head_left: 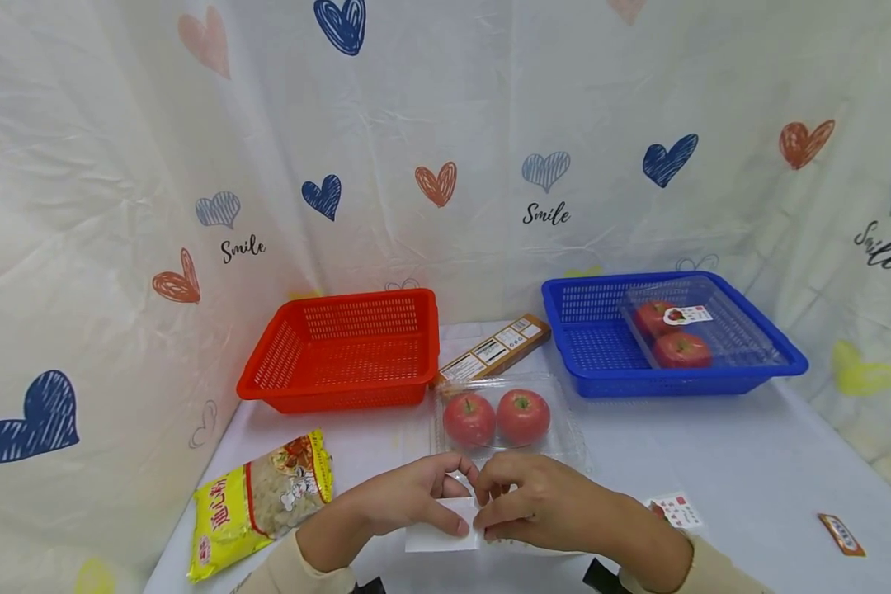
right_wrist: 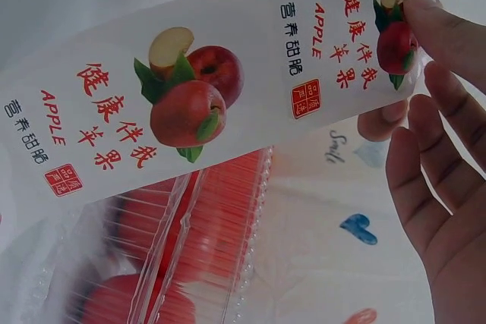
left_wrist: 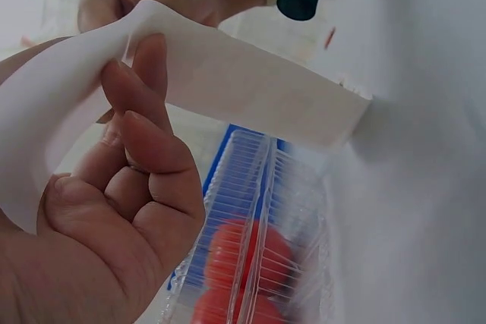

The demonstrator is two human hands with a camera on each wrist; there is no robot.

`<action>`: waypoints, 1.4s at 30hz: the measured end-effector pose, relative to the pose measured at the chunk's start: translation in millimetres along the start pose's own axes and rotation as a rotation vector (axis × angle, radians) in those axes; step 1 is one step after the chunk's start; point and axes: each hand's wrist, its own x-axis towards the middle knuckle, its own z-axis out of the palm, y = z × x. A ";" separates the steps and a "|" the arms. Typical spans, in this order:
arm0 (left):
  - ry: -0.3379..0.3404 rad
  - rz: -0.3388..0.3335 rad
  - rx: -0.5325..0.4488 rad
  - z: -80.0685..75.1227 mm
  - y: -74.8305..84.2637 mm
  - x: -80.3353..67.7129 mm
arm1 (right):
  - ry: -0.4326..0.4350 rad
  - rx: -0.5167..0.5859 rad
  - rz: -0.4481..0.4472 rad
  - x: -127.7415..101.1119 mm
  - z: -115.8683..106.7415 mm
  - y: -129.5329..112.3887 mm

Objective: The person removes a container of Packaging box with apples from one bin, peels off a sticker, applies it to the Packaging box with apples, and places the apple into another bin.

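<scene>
White curtain, lettered "Smile" beneath printed hearts, backs the surface. Blue basket, right rear, holds a labelled clear container of apples. A second clear pack shows two apples. Before it, left hand and right hand, close together, both pinch a paper label strip; I read "APPLE" and "健康伴我 苹果" in red.

Heart-printed pale sheet behind a white tabletop
Large navy heart far left; yellow heart far right.
</scene>
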 end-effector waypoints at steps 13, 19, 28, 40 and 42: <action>0.006 -0.030 -0.002 -3.8 -8.9 -7.5 | -0.045 0.004 0.045 -5.9 -2.7 -0.6; 0.015 -0.044 0.004 -11.1 -17.3 -14.5 | -0.048 0.020 0.066 -9.3 -4.9 -0.1; 0.065 -0.028 0.147 -19.8 -35.1 -23.2 | -0.044 0.012 0.110 -15.9 -11.5 -1.6; 0.103 -0.105 0.428 -24.2 -43.2 -23.9 | -0.007 0.009 0.128 -22.1 -21.1 1.7; 0.118 -0.122 0.465 -24.2 -45.8 -22.7 | -0.011 -0.001 0.145 -23.3 -22.9 2.2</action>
